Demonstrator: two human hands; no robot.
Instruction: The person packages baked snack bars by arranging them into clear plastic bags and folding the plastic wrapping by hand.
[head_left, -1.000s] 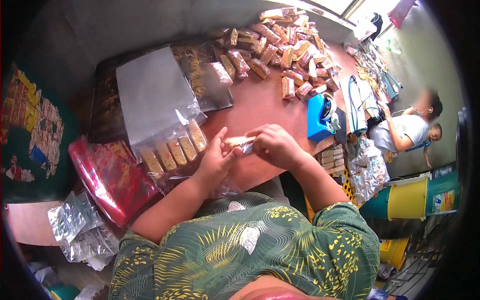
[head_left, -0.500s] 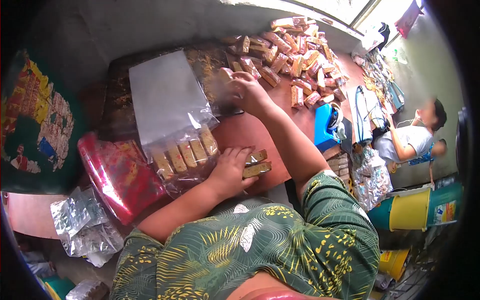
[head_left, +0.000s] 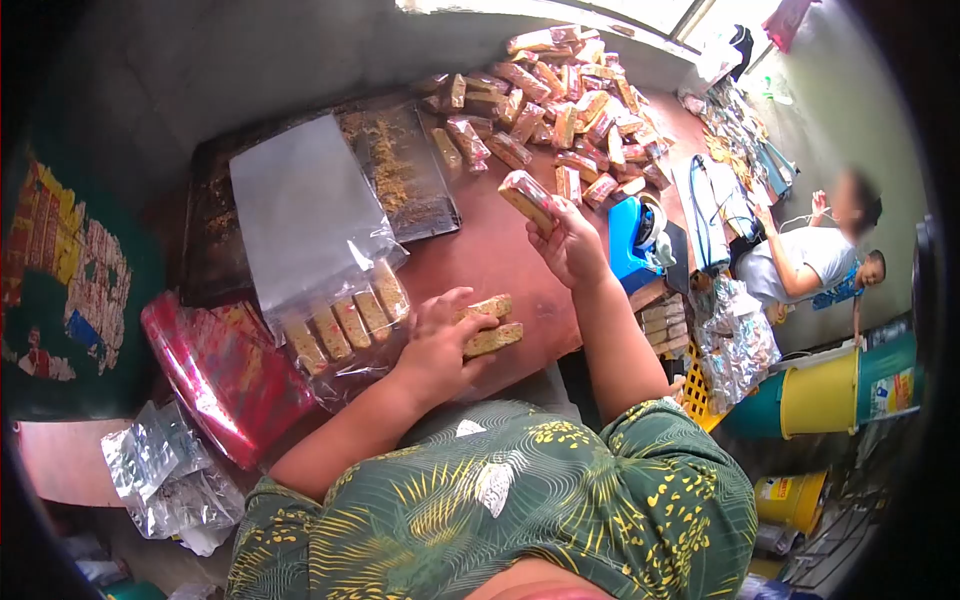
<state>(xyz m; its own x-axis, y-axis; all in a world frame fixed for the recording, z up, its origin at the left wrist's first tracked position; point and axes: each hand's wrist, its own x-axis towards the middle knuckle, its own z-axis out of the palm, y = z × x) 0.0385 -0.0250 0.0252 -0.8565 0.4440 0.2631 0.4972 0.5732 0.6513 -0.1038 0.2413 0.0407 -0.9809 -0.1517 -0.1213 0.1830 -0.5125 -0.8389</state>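
In the head view, my right hand (head_left: 574, 250) is raised above the table, its fingers closed around one end of a wrapped cake bar (head_left: 527, 198) with red print on its clear film. My left hand (head_left: 440, 335) rests low on the table, its fingers and thumb over the left ends of two wrapped cake bars (head_left: 492, 340) lying side by side. Just left of that hand lies a clear plastic bag (head_left: 375, 262) with a row of several cake bars (head_left: 350, 320) inside. Part of my left fingers' grip is hidden.
Wrapped bars (head_left: 565, 110) form a heap at the back. A dark baking tray (head_left: 425, 185) with crumbs lies under a stack of plastic bags (head_left: 305, 200). Red packaging (head_left: 225, 375) sits at left. A blue tape dispenser (head_left: 628, 245) stands at right; two other people (head_left: 805, 255) are beyond.
My right hand has come back from the heap's near left edge toward the right, now plainly holding a cake bar. My left hand stays at the two bars, its fingers slightly more spread.
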